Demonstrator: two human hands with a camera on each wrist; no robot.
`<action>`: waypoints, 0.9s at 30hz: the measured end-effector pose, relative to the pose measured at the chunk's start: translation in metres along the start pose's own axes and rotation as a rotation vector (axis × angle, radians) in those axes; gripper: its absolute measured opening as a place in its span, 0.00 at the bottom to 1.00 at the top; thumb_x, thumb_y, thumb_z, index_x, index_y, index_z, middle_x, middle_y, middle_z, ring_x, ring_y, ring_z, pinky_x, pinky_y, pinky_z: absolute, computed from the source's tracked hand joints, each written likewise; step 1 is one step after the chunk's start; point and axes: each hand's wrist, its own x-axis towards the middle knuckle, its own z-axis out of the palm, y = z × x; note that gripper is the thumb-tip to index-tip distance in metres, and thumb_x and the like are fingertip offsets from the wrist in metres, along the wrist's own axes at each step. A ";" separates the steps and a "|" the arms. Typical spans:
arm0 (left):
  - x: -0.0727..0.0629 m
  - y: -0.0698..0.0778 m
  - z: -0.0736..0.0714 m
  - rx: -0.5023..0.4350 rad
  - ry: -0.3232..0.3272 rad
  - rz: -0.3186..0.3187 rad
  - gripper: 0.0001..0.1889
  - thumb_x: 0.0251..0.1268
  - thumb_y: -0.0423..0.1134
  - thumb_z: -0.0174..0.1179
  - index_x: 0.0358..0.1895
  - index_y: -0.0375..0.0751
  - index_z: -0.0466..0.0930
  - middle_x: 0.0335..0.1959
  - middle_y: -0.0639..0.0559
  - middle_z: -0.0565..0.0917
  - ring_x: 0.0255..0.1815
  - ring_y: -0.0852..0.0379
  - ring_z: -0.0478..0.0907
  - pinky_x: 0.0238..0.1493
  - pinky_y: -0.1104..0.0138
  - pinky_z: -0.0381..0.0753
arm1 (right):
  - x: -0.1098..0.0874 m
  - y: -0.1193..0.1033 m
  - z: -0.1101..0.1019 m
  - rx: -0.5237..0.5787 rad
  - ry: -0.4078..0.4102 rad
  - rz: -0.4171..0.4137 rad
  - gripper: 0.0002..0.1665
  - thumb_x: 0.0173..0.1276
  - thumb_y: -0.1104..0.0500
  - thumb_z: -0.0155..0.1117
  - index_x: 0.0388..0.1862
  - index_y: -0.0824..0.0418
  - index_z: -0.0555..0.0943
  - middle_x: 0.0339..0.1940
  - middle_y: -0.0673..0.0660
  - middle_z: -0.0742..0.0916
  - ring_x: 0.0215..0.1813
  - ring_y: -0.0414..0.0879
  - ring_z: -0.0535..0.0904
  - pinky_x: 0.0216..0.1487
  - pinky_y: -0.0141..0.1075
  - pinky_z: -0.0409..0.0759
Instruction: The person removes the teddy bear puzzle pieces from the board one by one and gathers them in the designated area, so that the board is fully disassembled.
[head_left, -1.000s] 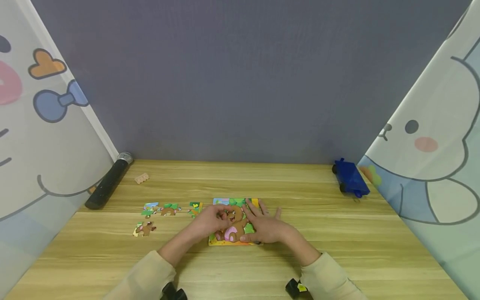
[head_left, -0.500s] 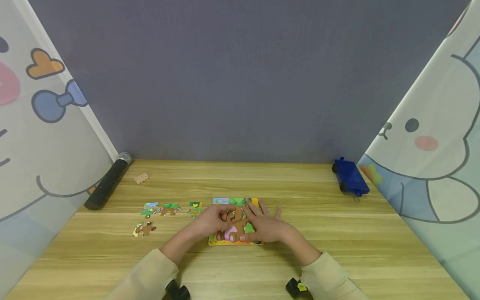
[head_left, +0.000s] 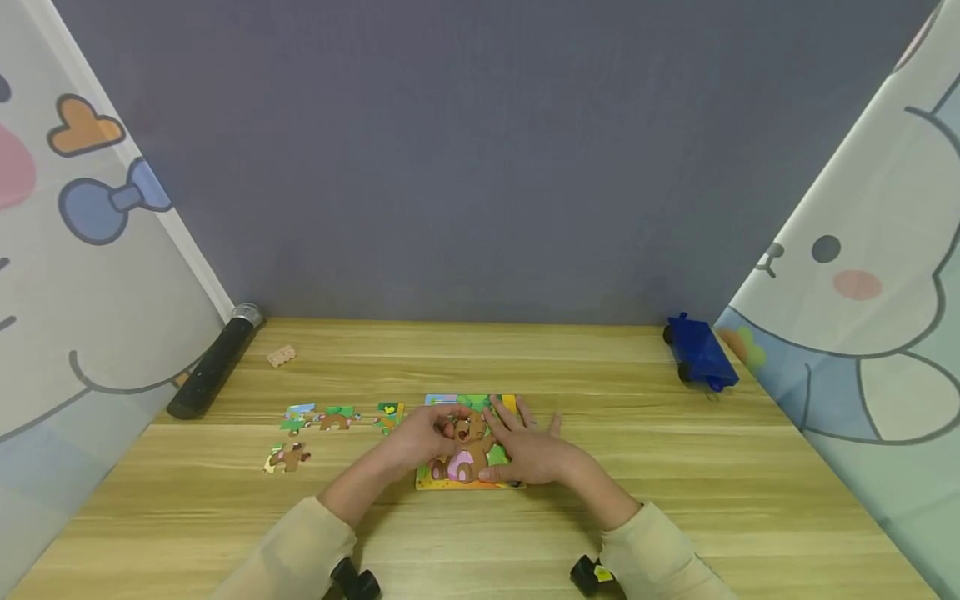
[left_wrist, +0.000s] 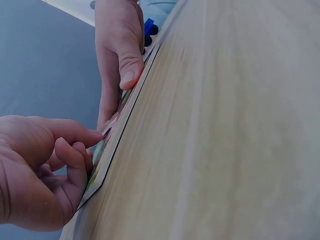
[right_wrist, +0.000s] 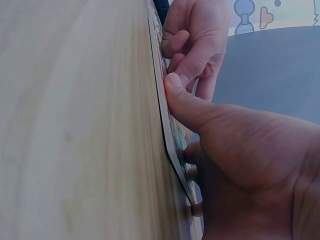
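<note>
A bear jigsaw puzzle (head_left: 463, 467) lies in its flat board on the table, under both hands. My left hand (head_left: 420, 435) is over the puzzle's upper left part, thumb and index finger pinching a puzzle piece whose thin pale edge shows in the right wrist view; most of it is hidden. The other fingers of the left hand (left_wrist: 37, 172) are curled close to the board. My right hand (head_left: 536, 452) rests on the puzzle's right side with its fingers spread. In the right wrist view, the thumb of the right hand (right_wrist: 250, 145) presses near the board's front edge.
Left of the board lie loose puzzle pieces, among them a bear piece (head_left: 287, 457) and a green piece (head_left: 340, 418). Farther back are a small beige block (head_left: 282, 356) and a black microphone (head_left: 217, 367). A blue toy cart (head_left: 701, 353) stands at the back right.
My left fingers have shifted slightly over the bear's upper left part and draw closer to the board. The right hand stays in place on the puzzle.
</note>
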 end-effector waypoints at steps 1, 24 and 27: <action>0.000 0.000 0.000 -0.002 0.002 0.002 0.29 0.65 0.22 0.60 0.70 0.33 0.70 0.35 0.44 0.70 0.22 0.55 0.71 0.18 0.68 0.77 | 0.000 0.000 0.000 -0.001 -0.002 -0.001 0.57 0.69 0.29 0.57 0.84 0.55 0.48 0.85 0.54 0.44 0.81 0.64 0.35 0.60 0.83 0.36; 0.002 -0.005 -0.002 -0.001 0.067 0.013 0.23 0.67 0.26 0.63 0.64 0.31 0.76 0.38 0.43 0.81 0.21 0.58 0.74 0.17 0.70 0.76 | 0.000 0.001 -0.001 -0.001 -0.008 0.009 0.57 0.69 0.29 0.58 0.85 0.54 0.47 0.85 0.53 0.44 0.82 0.64 0.34 0.61 0.83 0.36; 0.000 -0.003 -0.003 0.006 0.085 0.018 0.23 0.66 0.27 0.64 0.64 0.30 0.76 0.38 0.43 0.81 0.19 0.59 0.72 0.17 0.70 0.75 | 0.000 0.000 -0.001 -0.003 -0.005 0.007 0.57 0.69 0.29 0.58 0.85 0.54 0.47 0.85 0.53 0.44 0.82 0.64 0.34 0.61 0.83 0.36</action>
